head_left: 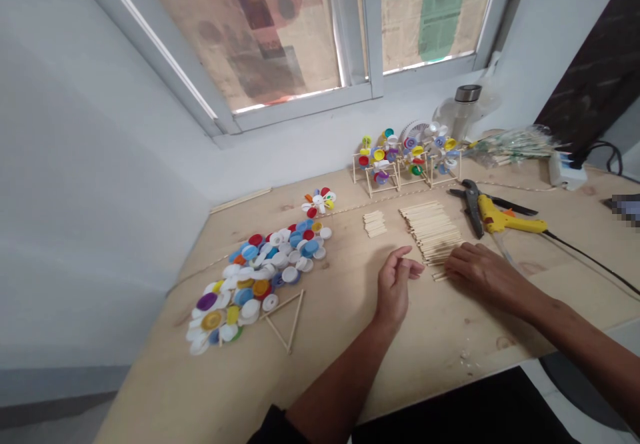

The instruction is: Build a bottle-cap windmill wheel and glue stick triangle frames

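My left hand [395, 287] hovers over the table just left of the wooden sticks, fingers curved and apart, with nothing in it. My right hand [467, 264] rests at the near right end of a long row of thin wooden sticks [430, 227]; its fingertips are bent down onto the sticks, and what they pinch, if anything, is hidden. A smaller group of short sticks [375, 224] lies behind my left hand. To the left, a triangle of sticks [297, 321] lies flat beside a spread of coloured bottle caps [270, 261].
A yellow glue gun [510, 222] and black cutters [471, 207] lie at the right. Stick-and-cap models [383, 164] stand along the wall near a bottle [463, 111], bagged sticks [515, 145] and a power strip [567, 172]. A cap flower [319, 202] lies behind the caps.
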Available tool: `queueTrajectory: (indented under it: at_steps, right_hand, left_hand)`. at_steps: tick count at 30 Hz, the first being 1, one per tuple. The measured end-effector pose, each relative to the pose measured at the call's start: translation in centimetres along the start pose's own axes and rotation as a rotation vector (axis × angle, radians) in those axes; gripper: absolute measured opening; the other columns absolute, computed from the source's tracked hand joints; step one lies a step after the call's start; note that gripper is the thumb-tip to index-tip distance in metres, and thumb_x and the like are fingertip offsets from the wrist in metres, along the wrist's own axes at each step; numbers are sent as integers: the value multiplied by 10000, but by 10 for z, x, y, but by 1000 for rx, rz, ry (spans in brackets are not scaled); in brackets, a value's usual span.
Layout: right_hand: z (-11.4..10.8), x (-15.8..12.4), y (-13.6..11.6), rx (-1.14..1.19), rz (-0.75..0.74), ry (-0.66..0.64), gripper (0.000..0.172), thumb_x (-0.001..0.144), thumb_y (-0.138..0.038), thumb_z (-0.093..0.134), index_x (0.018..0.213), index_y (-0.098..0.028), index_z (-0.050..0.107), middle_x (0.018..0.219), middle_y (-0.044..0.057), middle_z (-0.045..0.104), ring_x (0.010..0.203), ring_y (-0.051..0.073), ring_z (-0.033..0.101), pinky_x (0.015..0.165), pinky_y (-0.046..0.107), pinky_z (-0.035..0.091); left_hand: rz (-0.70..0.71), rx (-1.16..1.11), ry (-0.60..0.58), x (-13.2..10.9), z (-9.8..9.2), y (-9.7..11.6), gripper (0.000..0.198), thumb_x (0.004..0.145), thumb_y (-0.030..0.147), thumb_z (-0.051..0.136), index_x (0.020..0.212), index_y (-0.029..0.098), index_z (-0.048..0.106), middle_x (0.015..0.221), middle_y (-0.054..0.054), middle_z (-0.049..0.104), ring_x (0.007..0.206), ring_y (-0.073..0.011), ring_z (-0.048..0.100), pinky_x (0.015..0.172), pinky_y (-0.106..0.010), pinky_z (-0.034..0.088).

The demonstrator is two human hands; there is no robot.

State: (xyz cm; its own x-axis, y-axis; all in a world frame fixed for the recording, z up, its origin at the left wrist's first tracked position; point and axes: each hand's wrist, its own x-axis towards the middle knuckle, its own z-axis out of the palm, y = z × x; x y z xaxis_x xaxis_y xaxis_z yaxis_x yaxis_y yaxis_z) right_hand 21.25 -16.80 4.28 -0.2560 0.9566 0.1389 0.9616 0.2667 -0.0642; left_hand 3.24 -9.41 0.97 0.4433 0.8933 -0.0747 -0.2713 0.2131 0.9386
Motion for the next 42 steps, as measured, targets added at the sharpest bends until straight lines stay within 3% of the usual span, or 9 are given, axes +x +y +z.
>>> queueTrajectory:
  at_steps: [11,19,29,35,42]
  right_hand:
    - [10,-1,3,-68,-22,-34,209,894,-191,450,729,-176,576,742,39,584,713,170,501,677,296,335]
    - [5,8,8,11,-53,-83,114,816,-147,504,736,-182,577,744,37,603,704,169,527,665,290,342]
    - [10,4,8,15,-63,-71,145,830,-146,472,709,-183,541,710,36,588,679,166,524,645,281,351]
    - [-12,13,-20,433,200,7,121,861,-248,446,782,-196,521,744,24,577,687,147,520,633,267,397]
    - [15,52,-48,1199,453,300,257,788,-449,566,777,-194,535,686,-10,572,633,128,520,610,255,424]
  left_hand:
    - [17,25,-18,0,-1,-1,362,831,395,542,1079,136,594,714,-54,668,680,-145,594,685,-279,476]
    - [9,10,-12,0,0,0,358,814,394,564,1062,138,601,695,-48,660,672,-148,592,684,-281,470]
    - [6,-9,-13,1,0,-2,342,810,369,571,1067,145,602,692,-46,659,676,-152,597,675,-277,472]
    - [7,-61,11,2,-1,-2,321,781,364,602,1007,140,642,700,-47,660,653,-143,586,672,-276,469]
    - [63,-31,135,6,-6,4,275,732,372,645,855,131,696,693,-47,661,647,-152,577,656,-281,466]
